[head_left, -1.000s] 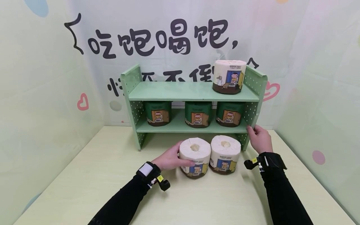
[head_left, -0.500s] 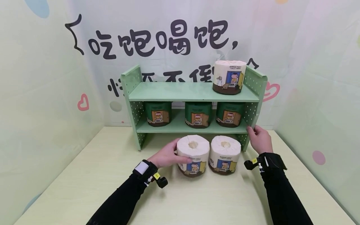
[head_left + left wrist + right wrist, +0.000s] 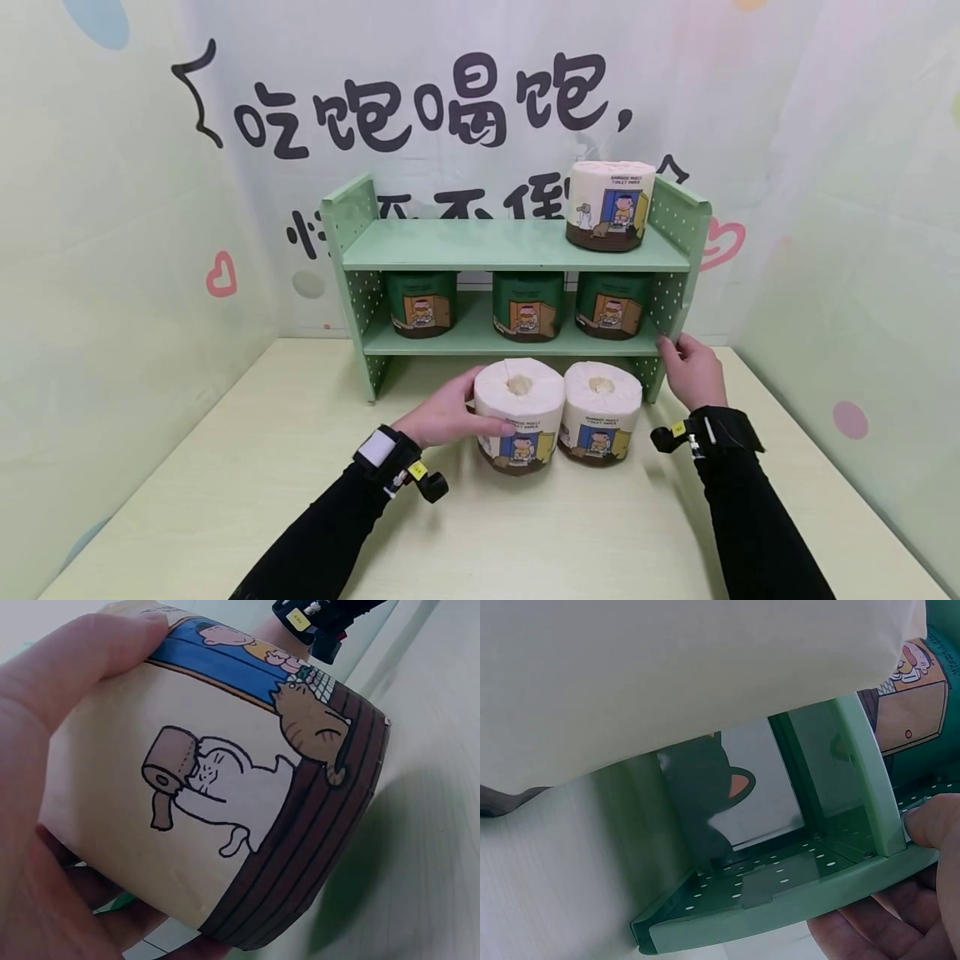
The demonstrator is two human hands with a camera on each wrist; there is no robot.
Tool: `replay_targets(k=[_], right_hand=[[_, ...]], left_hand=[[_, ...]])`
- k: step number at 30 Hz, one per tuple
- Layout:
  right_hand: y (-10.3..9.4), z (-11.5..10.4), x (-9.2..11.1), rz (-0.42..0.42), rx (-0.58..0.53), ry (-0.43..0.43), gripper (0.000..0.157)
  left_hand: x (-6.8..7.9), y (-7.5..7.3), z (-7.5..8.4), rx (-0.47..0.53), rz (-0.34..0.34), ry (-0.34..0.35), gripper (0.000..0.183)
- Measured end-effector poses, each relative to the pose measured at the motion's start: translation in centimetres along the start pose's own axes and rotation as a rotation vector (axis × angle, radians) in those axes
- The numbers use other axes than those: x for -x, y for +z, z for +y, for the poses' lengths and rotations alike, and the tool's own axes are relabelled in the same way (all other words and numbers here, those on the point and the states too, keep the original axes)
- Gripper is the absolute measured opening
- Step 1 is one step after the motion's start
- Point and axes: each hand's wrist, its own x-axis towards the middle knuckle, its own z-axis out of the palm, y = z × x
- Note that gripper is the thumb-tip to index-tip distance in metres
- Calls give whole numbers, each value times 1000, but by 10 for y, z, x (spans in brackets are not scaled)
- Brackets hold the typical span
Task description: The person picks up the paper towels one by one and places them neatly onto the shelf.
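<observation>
My left hand [image 3: 444, 414] grips a cream toilet paper roll [image 3: 501, 405] from its left side, thumb across the front and fingers behind. In the left wrist view the roll's cartoon wrapper [image 3: 225, 780] and brown base fill the middle, tilted, with a shadow on the table beside it. Close on its right stands a second cream toilet paper roll [image 3: 602, 400], upright on the table. My right hand [image 3: 696, 375] holds the front edge of the green shelf's right side panel [image 3: 678, 287]; the right wrist view shows the thumb inside the panel [image 3: 780, 911] and fingers outside.
The two-tier green shelf [image 3: 450, 246] stands at the table's back. One cream roll [image 3: 611, 206] sits at the top tier's right end. Green-wrapped rolls [image 3: 423, 304] stand on the lower tier at left, centre and right. A printed cloth backdrop [image 3: 135, 208] closes off the back and sides.
My left hand moved slightly left and up with the cream roll, then the roll came slightly back right, against the second roll in the head view. The right hand stayed on the shelf.
</observation>
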Motion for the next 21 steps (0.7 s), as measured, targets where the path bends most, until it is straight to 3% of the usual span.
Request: replay_targets(k=[21], right_hand=[[0, -1, 0, 3, -5, 8, 50]], left_hand=[[5, -3, 17, 41, -32, 42, 93]])
